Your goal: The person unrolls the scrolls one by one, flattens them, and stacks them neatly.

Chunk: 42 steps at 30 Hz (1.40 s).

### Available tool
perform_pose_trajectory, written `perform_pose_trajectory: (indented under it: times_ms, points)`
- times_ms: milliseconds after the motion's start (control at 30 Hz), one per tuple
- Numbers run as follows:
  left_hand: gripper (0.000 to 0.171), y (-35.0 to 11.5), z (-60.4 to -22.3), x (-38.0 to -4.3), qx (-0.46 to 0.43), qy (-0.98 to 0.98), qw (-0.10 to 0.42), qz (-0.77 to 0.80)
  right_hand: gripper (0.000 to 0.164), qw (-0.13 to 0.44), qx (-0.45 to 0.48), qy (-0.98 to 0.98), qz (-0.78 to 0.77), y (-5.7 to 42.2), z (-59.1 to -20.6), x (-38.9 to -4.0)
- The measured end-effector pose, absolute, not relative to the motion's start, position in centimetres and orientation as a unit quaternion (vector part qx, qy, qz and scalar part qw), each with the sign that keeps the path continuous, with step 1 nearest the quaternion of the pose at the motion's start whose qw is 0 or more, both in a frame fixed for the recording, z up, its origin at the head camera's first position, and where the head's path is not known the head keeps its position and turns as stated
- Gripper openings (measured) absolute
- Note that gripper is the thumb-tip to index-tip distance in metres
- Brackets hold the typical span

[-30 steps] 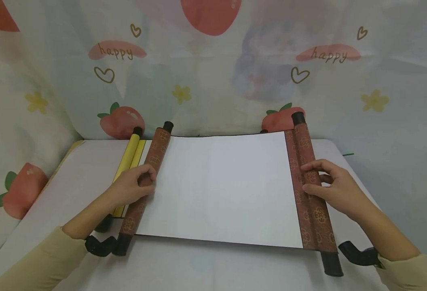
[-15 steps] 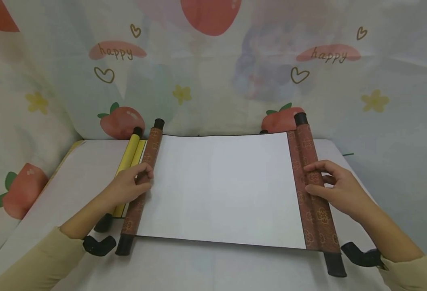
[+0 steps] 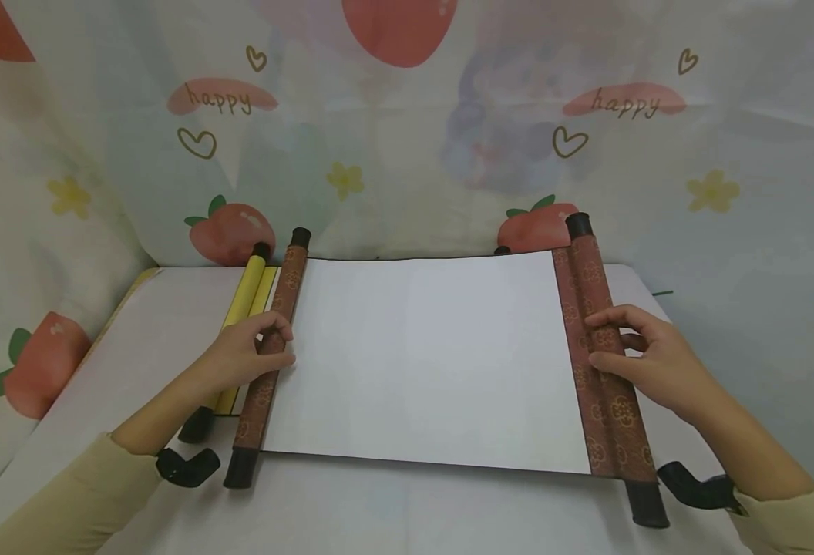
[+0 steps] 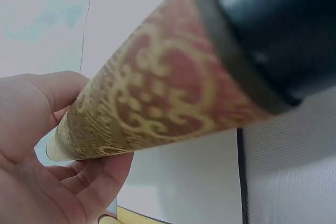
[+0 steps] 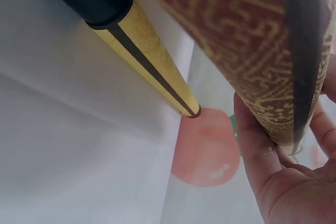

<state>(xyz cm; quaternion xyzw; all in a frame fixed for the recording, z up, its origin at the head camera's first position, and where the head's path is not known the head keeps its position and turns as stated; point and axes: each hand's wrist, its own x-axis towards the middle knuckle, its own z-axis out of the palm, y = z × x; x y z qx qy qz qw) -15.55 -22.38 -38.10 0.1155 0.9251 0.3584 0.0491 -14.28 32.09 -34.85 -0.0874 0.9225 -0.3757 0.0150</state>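
A hanging scroll with a white sheet (image 3: 421, 362) is spread between two red-brown patterned rollers with black end caps. My left hand (image 3: 250, 351) grips the left roller (image 3: 257, 412) around its middle, thumb on one side and fingers on the other. Around the right roller (image 3: 618, 412) curl the thumb and fingers of my right hand (image 3: 646, 358). The near edge of the sheet hangs above the table. Partly covered by it lies a yellow scroll, whose left roller (image 3: 243, 293) shows beside my left hand. In the right wrist view, another yellow roller (image 5: 157, 59) with a black cap lies below the held one.
The white tabletop (image 3: 407, 509) stretches in front and to both sides. A cloth backdrop (image 3: 393, 154) printed with peaches, hearts and flowers rises behind and at the left. Black curved pieces (image 3: 188, 469) sit at both wrists.
The left roller's top has swung left, and it stands more upright. My right hand and the right roller have shifted slightly right. The white sheet is spread a little wider.
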Motion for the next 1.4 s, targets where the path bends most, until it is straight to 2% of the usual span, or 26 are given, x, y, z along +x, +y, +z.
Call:
perform_pose_trajectory:
  times_ms: [533,800,1033,1400]
  points:
    - [0.01,-23.0,-38.1,-15.8,0.118,0.92,0.055,0.37,0.042,0.009,-0.089,0.928,-0.362,33.2,-34.7,-13.8]
    - [0.012,-23.3,-38.2,-15.7,0.108,0.919,0.062,0.374,0.043,0.012,-0.084,0.928,-0.362,33.2,-34.8,-13.8]
    - [0.025,-23.7,-38.7,-16.0,0.113,0.918,0.064,0.375,0.042,0.014,-0.082,0.929,-0.362,33.3,-34.7,-13.9]
    - [0.011,-24.4,-38.7,-16.1,0.122,0.918,0.042,0.375,0.042,0.008,-0.083,0.932,-0.351,33.9,-35.0,-14.0]
